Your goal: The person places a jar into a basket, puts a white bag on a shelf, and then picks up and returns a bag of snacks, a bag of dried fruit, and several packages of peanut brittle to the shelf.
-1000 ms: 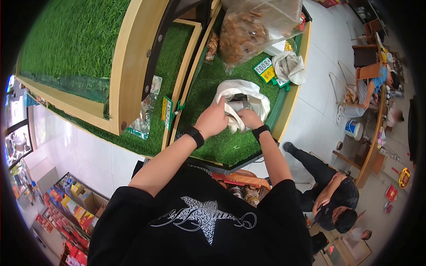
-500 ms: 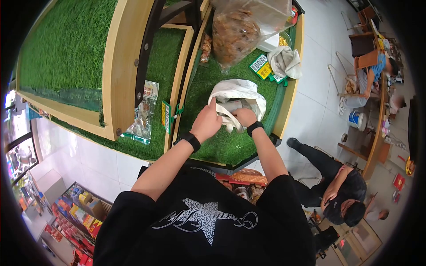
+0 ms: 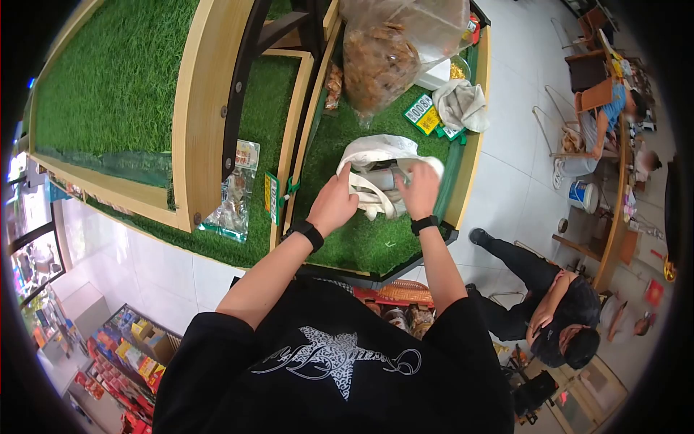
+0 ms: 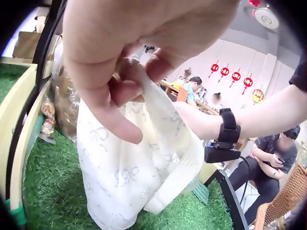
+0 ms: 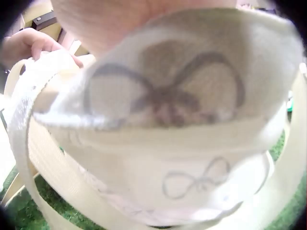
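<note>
A white cloth bag printed with grey bows stands on the green artificial turf, its mouth held wide. My left hand pinches its near left rim between thumb and fingers; the left wrist view shows the bag cloth hanging below these fingers. At the opposite side of the mouth, my right hand grips the right rim, the cloth folded over by the fingers. Inside lies a pale cylindrical container, partly covered by the bag and its strap. In the right wrist view the right hand is blurred and mostly cut off.
Behind the bag sit a large clear bag of brown food, price signs and a crumpled pale cloth. A wooden rim borders the turf; a raised shelf stands left. A seated person is at right.
My right hand has moved from inside the bag's mouth to its right rim, which it now grips. The left hand keeps its pinch on the left rim. The container shows more plainly.
</note>
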A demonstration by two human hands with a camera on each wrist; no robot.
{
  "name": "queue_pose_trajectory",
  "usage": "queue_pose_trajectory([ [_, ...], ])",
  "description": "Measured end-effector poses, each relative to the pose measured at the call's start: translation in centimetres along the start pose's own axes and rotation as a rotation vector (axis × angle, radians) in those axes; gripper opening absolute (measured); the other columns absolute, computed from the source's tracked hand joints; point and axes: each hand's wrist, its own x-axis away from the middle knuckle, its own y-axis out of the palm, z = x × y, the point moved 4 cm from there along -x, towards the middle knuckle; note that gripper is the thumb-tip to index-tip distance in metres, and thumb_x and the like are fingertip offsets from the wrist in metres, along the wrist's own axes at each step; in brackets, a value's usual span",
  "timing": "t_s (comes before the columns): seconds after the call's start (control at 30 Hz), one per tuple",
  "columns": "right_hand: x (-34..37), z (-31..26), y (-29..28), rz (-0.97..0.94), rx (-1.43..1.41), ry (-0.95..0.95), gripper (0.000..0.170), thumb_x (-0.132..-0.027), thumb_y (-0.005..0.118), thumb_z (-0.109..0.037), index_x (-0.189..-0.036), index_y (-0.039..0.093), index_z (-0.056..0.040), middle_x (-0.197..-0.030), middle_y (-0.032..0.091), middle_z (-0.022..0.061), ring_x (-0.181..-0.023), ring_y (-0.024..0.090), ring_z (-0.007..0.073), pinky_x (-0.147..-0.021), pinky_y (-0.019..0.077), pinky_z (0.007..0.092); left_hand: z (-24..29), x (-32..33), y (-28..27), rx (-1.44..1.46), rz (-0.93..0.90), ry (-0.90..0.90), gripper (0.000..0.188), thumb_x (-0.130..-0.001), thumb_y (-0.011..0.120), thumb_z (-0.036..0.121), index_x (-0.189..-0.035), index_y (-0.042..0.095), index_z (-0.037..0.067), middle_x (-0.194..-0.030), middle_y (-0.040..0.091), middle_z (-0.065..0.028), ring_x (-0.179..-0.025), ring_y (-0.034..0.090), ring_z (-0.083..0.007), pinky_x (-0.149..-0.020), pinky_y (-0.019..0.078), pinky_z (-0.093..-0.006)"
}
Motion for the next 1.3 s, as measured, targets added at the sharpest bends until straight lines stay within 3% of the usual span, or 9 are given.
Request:
queue_pose_trajectory([
  [0.17,2.6,4.5,-1.7,0.204,0.265,0.470,0.063,-0.061,0.069,-0.026,-0.113,0.042,-0.0035,-0.101,0.048,0.0163,-0.097,0.043,0.0313,-0.082,0.0340,0.0407,-1.1,-0.3,0.5,0.011,0.059,0.021,0.056,-0.074,0.046,0.011,-0.125,0.028,-0.003,-0.090,0.050,-0.0240,-0.086,0.050,-0.0368,-0.076,0.0407,-0.0412],
  [0.23,4.7,8.8,1.8,0.117,0.289,0.572,0.057,-0.062,0.066,-0.028,-0.110,0.048,-0.0025,-0.096,0.053,0.0180,-0.089,0.049,0.0330,-0.079,0.0380,0.0405,-1.8,-0.4,0.8,0.044,0.011,0.073,0.051,-0.075,0.046,0.010,-0.123,0.032,0.002,-0.088,0.051,-0.0227,-0.086,0.050,-0.0362,-0.076,0.0405,-0.0413],
  [0.3,7.5,16.9,12.1,-0.335,-0.310,0.552,0.030,-0.067,0.051,-0.019,-0.090,0.060,-0.0011,-0.079,0.060,0.0194,-0.070,0.057,0.0313,-0.065,0.0447,0.0345,-0.9,0.2,0.3,0.091,0.050,0.075,0.045,-0.075,0.046,0.010,-0.118,0.038,0.004,-0.086,0.053,-0.0221,-0.083,0.051,-0.0372,-0.073,0.0414,-0.0420],
  [0.37,4.8,9.5,3.9,-0.529,-0.814,0.830,0.033,-0.066,0.046,-0.012,-0.094,0.055,0.0022,-0.086,0.058,0.0118,-0.079,0.054,0.0175,-0.069,0.0405,0.0266,-0.5,0.7,-0.4,0.242,0.176,0.001,0.041,-0.073,0.048,0.009,-0.114,0.043,0.003,-0.083,0.055,-0.0217,-0.078,0.053,-0.0389,-0.070,0.0424,-0.0425],
  [0.57,1.0,4.5,0.8,-0.223,-1.032,0.527,0.035,-0.073,0.048,-0.016,-0.103,0.048,0.0019,-0.085,0.057,0.0077,-0.071,0.052,0.0151,-0.062,0.0421,0.0282,-2.9,0.4,5.2,0.346,-0.282,0.106,0.035,-0.074,0.047,0.015,-0.107,0.053,0.005,-0.092,0.059,-0.0178,-0.084,0.055,-0.0338,-0.074,0.0438,-0.0379],
  [0.63,2.0,-0.6,1.5,-0.615,-0.974,0.717,0.043,-0.076,0.051,-0.024,-0.107,0.042,0.0044,-0.088,0.056,0.0093,-0.075,0.052,0.0168,-0.064,0.0427,0.0285,-2.2,0.1,6.7,0.418,-0.250,0.102,0.029,-0.074,0.047,0.017,-0.097,0.057,0.002,-0.089,0.058,-0.0202,-0.083,0.055,-0.0348,-0.074,0.0435,-0.0379],
  [0.73,4.9,-3.2,6.8,-0.424,-0.934,0.461,0.051,-0.076,0.055,-0.030,-0.109,0.039,0.0063,-0.090,0.055,0.0118,-0.077,0.053,0.0189,-0.066,0.0424,0.0291,-2.0,0.0,8.5,0.199,-0.463,0.007,0.029,-0.074,0.046,0.020,-0.088,0.056,-0.003,-0.085,0.057,-0.0236,-0.081,0.055,-0.0363,-0.073,0.0431,-0.0397],
  [0.9,8.7,1.1,10.3,-0.545,-1.214,0.889,0.042,-0.070,0.058,-0.018,-0.103,0.047,0.0064,-0.093,0.055,0.0119,-0.085,0.052,0.0204,-0.073,0.0410,0.0286,-1.4,2.5,7.7,0.193,-0.643,0.123,0.053,-0.072,0.051,0.023,-0.121,0.041,0.007,-0.090,0.057,-0.0188,-0.082,0.056,-0.0304,-0.072,0.0429,-0.0369],
  [1.3,0.7,3.6,-0.2,-0.014,-1.247,0.919,0.033,-0.070,0.047,-0.014,-0.095,0.051,0.0074,-0.091,0.056,0.0144,-0.082,0.054,0.0233,-0.076,0.0423,0.0321,-6.7,7.1,-2.7,0.424,-0.304,-0.130,0.047,-0.079,0.052,0.021,-0.121,0.040,0.004,-0.097,0.057,-0.0103,-0.082,0.056,-0.0170,-0.074,0.0435,-0.0271],
])
